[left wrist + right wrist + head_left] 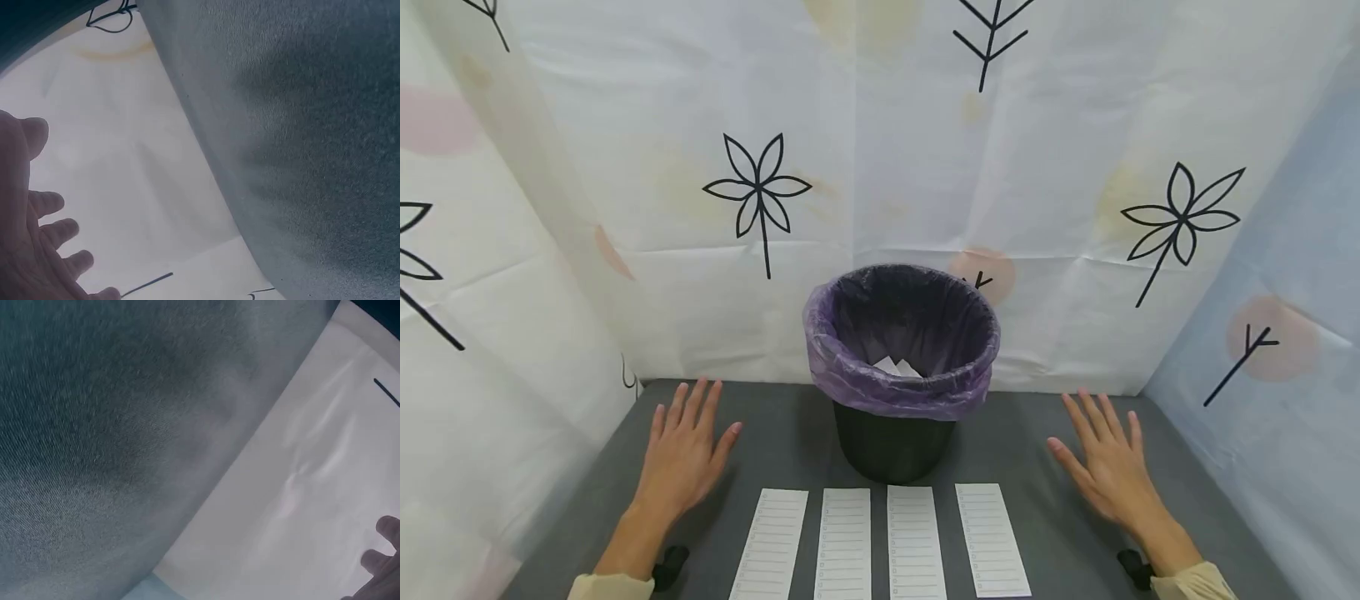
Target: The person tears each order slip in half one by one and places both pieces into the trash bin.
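Observation:
My left hand [681,458] is spread palm down over the left side of the grey table, fingers straight and holding nothing. On the right side my right hand [1108,471] is held the same way, also without anything in it. Between them stands a dark bin [895,446] lined with a purple plastic bag [902,396]. Some white paper pieces [898,367] lie inside it. In front of the bin several white paper strips [912,542] with printed lines lie in a row. The left wrist view shows the left fingers [59,232] apart; the right wrist view catches only some right fingertips [375,561].
The grey tabletop [775,433] runs back to a white fabric backdrop [902,167] with black leaf drawings, close behind the bin. Fabric walls flank the table on the left [490,375] and right [1285,417]. A dark band [670,568] is worn at the left wrist.

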Demonstrator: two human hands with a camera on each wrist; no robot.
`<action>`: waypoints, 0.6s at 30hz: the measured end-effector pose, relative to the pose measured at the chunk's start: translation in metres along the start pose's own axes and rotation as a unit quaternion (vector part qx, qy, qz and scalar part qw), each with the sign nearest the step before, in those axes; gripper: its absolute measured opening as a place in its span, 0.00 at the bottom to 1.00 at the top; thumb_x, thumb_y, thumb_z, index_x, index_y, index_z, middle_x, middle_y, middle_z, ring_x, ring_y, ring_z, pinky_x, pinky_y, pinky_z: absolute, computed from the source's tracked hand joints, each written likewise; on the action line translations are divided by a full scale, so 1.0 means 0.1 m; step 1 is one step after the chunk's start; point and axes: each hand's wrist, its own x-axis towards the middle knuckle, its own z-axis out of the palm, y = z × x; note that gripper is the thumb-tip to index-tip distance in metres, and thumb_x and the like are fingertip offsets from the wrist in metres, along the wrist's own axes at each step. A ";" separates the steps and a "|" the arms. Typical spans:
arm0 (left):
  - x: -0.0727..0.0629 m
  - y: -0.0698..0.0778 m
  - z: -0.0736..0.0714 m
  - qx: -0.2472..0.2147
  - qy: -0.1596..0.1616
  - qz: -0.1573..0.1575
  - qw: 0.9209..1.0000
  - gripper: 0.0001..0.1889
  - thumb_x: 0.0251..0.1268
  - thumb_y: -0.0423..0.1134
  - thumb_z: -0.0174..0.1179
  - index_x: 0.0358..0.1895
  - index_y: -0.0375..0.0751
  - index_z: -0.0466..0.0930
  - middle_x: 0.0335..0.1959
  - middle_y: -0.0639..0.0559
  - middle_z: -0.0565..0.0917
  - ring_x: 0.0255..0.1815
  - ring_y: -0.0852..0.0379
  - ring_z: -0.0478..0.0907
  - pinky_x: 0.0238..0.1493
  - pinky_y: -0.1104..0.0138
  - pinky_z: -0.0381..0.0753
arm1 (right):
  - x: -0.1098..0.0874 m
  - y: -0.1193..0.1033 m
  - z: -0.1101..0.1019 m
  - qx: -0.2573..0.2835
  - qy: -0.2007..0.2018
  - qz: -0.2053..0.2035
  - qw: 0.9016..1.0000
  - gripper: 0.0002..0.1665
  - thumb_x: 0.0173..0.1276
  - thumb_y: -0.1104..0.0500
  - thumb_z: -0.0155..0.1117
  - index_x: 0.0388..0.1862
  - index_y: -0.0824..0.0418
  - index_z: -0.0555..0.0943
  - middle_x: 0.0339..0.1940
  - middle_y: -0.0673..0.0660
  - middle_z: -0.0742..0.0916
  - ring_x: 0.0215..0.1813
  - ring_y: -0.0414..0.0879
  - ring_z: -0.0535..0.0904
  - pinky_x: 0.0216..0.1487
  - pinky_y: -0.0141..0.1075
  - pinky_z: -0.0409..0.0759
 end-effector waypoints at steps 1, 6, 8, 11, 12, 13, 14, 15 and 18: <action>-0.01 0.01 0.00 0.000 0.003 0.003 1.000 0.36 0.78 0.52 0.53 0.78 0.32 0.57 0.77 0.31 0.58 0.77 0.29 0.50 0.71 0.33 0.47 | 0.00 -0.01 0.00 0.006 0.005 -0.005 1.000 0.43 0.78 0.42 0.55 0.83 0.56 0.54 0.80 0.67 0.61 0.82 0.63 0.44 0.75 0.64 0.29; -0.07 0.07 0.02 -0.004 0.031 0.032 0.999 0.35 0.74 0.51 0.59 0.73 0.29 0.64 0.71 0.30 0.67 0.72 0.29 0.60 0.67 0.33 0.56 | -0.06 -0.11 0.01 0.056 0.028 -0.022 0.998 0.42 0.74 0.47 0.64 0.79 0.61 0.62 0.73 0.70 0.71 0.73 0.71 0.60 0.70 0.69 0.47; -0.09 0.11 0.03 -0.011 0.043 0.044 0.998 0.34 0.73 0.50 0.61 0.71 0.29 0.66 0.68 0.30 0.70 0.70 0.29 0.64 0.65 0.34 0.60 | -0.09 -0.16 0.02 0.076 0.036 -0.026 0.996 0.40 0.71 0.49 0.67 0.76 0.62 0.66 0.70 0.70 0.73 0.69 0.72 0.64 0.65 0.70 0.53; -0.14 0.17 0.05 -0.028 0.047 0.057 0.997 0.33 0.71 0.48 0.63 0.69 0.28 0.69 0.64 0.31 0.74 0.66 0.30 0.69 0.62 0.36 0.65 | -0.14 -0.25 0.04 0.100 0.040 -0.024 0.994 0.38 0.70 0.51 0.69 0.74 0.63 0.68 0.67 0.69 0.76 0.67 0.71 0.66 0.60 0.70 0.57; -0.17 0.20 0.05 -0.032 0.043 0.061 0.997 0.33 0.70 0.48 0.64 0.68 0.28 0.70 0.63 0.32 0.75 0.65 0.31 0.70 0.61 0.37 0.67 | -0.15 -0.28 0.04 0.105 0.040 -0.023 0.993 0.37 0.70 0.52 0.69 0.73 0.63 0.69 0.66 0.69 0.76 0.66 0.70 0.67 0.59 0.70 0.58; -0.19 0.22 0.06 -0.037 0.037 0.063 0.997 0.32 0.70 0.48 0.65 0.68 0.28 0.70 0.62 0.33 0.76 0.63 0.32 0.72 0.61 0.38 0.68 | -0.17 -0.31 0.05 0.111 0.037 -0.020 0.993 0.37 0.70 0.52 0.69 0.73 0.64 0.69 0.66 0.69 0.77 0.66 0.70 0.67 0.58 0.70 0.58; -0.21 0.25 0.06 -0.041 0.029 0.064 0.997 0.32 0.69 0.48 0.65 0.67 0.28 0.71 0.62 0.34 0.77 0.63 0.33 0.73 0.60 0.39 0.69 | -0.19 -0.35 0.06 0.117 0.036 -0.019 0.992 0.36 0.70 0.53 0.69 0.72 0.64 0.70 0.66 0.68 0.77 0.66 0.69 0.67 0.58 0.69 0.58; -0.24 0.27 0.07 -0.043 0.019 0.065 0.997 0.32 0.69 0.48 0.66 0.67 0.29 0.71 0.61 0.35 0.77 0.62 0.34 0.74 0.59 0.39 0.71 | -0.21 -0.38 0.07 0.123 0.033 -0.016 0.992 0.36 0.70 0.53 0.69 0.72 0.64 0.70 0.65 0.67 0.77 0.66 0.68 0.67 0.58 0.68 0.59; -0.30 0.33 0.09 -0.049 -0.020 0.062 0.997 0.33 0.69 0.51 0.66 0.68 0.31 0.72 0.62 0.37 0.78 0.62 0.35 0.75 0.57 0.39 0.73 | -0.28 -0.47 0.11 0.135 0.028 -0.014 0.990 0.35 0.69 0.54 0.69 0.71 0.64 0.70 0.65 0.66 0.78 0.66 0.67 0.68 0.57 0.66 0.60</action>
